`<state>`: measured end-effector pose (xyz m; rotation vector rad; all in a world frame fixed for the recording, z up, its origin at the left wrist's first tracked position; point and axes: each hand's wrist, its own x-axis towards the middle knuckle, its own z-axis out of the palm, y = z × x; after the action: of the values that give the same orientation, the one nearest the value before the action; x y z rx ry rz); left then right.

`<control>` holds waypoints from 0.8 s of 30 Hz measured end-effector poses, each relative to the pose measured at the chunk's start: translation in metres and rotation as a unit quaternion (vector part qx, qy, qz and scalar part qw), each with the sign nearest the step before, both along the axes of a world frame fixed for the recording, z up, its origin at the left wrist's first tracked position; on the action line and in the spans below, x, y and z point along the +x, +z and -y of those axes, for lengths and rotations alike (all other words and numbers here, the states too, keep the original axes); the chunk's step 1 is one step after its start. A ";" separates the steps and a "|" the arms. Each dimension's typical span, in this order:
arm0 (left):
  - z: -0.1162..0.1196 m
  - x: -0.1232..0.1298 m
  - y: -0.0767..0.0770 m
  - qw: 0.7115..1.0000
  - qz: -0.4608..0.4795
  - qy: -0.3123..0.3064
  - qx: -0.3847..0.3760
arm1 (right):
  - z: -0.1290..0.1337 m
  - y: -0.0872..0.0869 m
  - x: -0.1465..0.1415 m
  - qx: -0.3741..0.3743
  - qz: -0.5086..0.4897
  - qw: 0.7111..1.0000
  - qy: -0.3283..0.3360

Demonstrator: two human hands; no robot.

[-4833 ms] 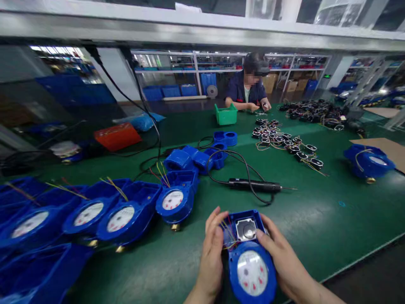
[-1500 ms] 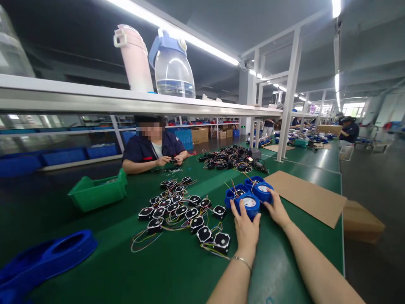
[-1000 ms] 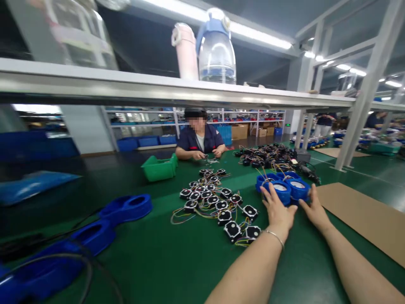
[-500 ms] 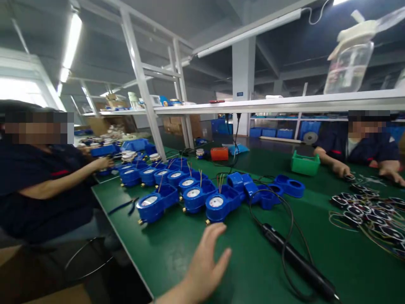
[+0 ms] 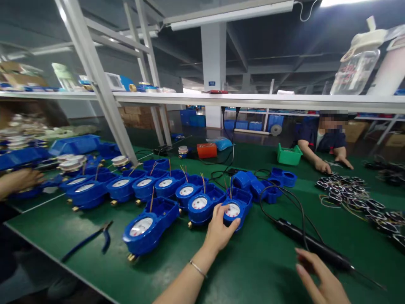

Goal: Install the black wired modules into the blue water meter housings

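Observation:
My left hand (image 5: 218, 230), with a bracelet at the wrist, has its thumb and fingers round the dial end of the rightmost blue meter (image 5: 242, 202). That meter lies on the green table with thin coloured wires rising from it. At the lower right, my right hand (image 5: 319, 276) is held over the table, thumb and fingers apart, holding nothing. Beyond it lies a black electric screwdriver (image 5: 311, 242) with a cable. More blue meters with white dials stand in a row to the left, and one blue meter (image 5: 142, 234) sits nearer the front.
Blue-handled pliers (image 5: 88, 240) lie at the left front. Blue housings (image 5: 272, 188), a green bin (image 5: 289, 155) and an orange box (image 5: 206, 150) are further back. Wired parts (image 5: 360, 200) lie at right, near a person. Another person's hand (image 5: 22, 181) is at far left.
The view has turned left and come closer to the meters. My left hand has moved forward onto the rightmost meter. My right hand has come into view at the lower right.

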<state>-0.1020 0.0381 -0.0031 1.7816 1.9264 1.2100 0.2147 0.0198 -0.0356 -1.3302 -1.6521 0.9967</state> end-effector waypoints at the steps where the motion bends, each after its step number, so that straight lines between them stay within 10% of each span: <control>1: 0.007 0.002 0.001 1.000 0.004 -0.004 -0.009 | -0.003 0.001 -0.010 -0.013 -0.011 1.000 0.004; 12: 0.122 0.061 -0.028 0.971 0.042 -0.219 -0.088 | 0.039 0.018 -0.076 -0.175 -0.218 0.957 -0.078; 24: 0.117 0.068 -0.026 0.930 0.062 -0.361 -0.030 | 0.061 0.030 -0.051 -0.212 -0.289 0.921 -0.150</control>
<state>-0.0344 -0.0790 -0.0295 2.0384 1.0453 0.9426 0.1633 -0.0413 -0.0061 -1.3296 -0.7871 1.4338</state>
